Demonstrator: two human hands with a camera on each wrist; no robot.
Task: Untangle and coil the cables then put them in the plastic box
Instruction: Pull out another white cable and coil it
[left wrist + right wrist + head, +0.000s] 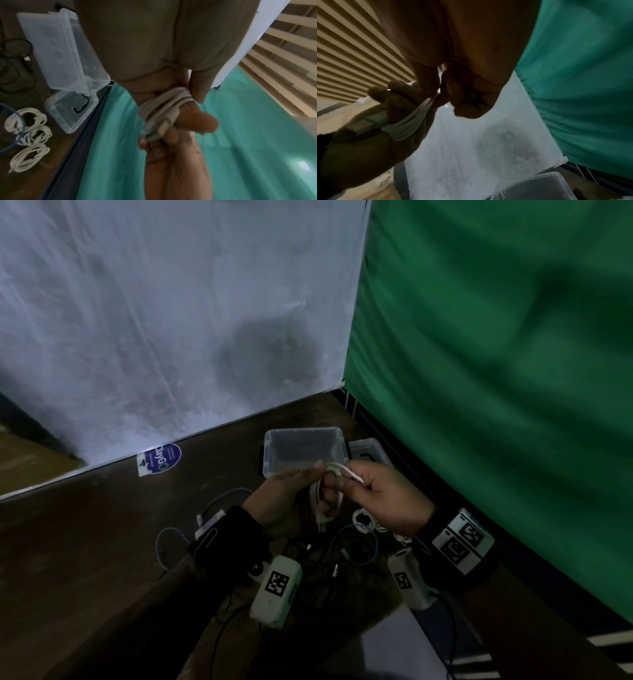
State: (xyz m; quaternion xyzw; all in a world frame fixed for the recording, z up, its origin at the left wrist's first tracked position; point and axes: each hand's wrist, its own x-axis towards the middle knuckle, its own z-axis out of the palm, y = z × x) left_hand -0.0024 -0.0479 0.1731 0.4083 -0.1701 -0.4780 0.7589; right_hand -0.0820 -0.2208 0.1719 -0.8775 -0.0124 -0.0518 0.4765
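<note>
A white cable (329, 497) is wound in loops around the fingers of my left hand (308, 484), which holds it up in front of the clear plastic box (303, 450). My right hand (363, 478) pinches the cable's free end beside the coil. In the left wrist view the cable coil (164, 108) sits between the left hand (171, 81) and the right hand (171, 131). The right wrist view shows the right hand (443, 89) pinching the cable strand (406, 125) looped over the left hand (393, 108). Nothing shows inside the box.
On the dark wooden table lie several white coiled cables (29, 121), a blue cable (359, 546) and black cables (318, 563). A smaller clear box (72, 111) stands beside the big one. A green cloth (496, 371) hangs at the right, a white sheet (171, 320) behind.
</note>
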